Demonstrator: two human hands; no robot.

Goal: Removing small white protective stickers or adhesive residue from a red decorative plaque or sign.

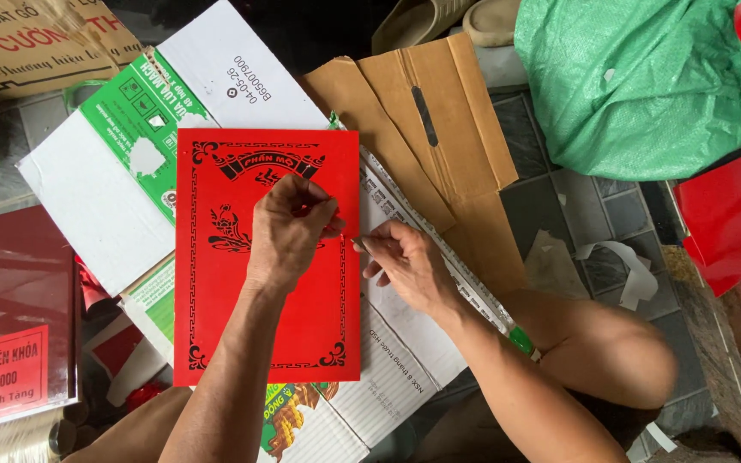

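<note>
Pressing my left hand (289, 230) flat-fingered on the red printed sheet (216, 334), which lies on flattened cartons (96, 197) mid-scene, I pinch a thin blade-like tool (356, 243) in my right hand (409, 266) at its right edge, and I judge that trim about halfway along.

The middle of the red sheet (216, 300) is covered by the left hand (289, 227), so the pattern there can't be seen. Whatever thin tool is pinched in the right hand (409, 261) is too small to be made out. The green bag (645, 81) gets cut off at the top edge.
</note>
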